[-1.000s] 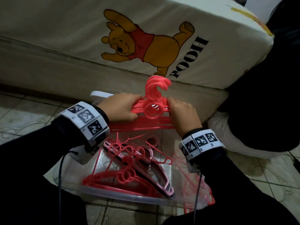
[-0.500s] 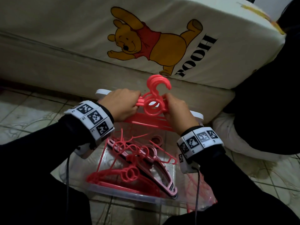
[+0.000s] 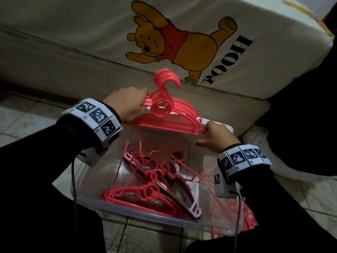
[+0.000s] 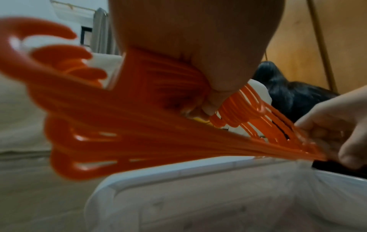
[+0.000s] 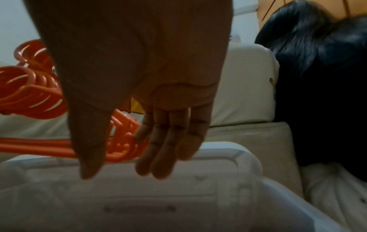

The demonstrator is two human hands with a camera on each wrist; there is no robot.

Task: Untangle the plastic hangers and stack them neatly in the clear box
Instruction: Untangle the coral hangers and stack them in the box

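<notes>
A bundle of coral-pink plastic hangers (image 3: 171,114) is held above the far end of a clear box (image 3: 149,214) that stands on a tiled floor (image 3: 32,123). The bundle's left shoulder is gripped by the left hand (image 3: 127,105), whose fingers are curled tightly round the stacked bars, as is confirmed in the left wrist view. The right tip of the bundle is touched by the right hand (image 3: 213,136); in the right wrist view its fingers (image 5: 158,141) are seen held straight and close together against the hanger ends, with the thumb (image 5: 89,141) set apart on the near side, and nothing is clasped. The hooks of the bundle are fanned upward and slightly out of line. Inside the box, a loose tangle of more pink hangers (image 3: 145,183) is seen lying across the bottom, with a darker pink-and-black hanger (image 3: 184,199) among them. Behind the box, a cream cushion (image 3: 73,33) printed with a yellow cartoon bear (image 3: 182,44) is leaned against a beige sofa base (image 3: 54,79).
</notes>
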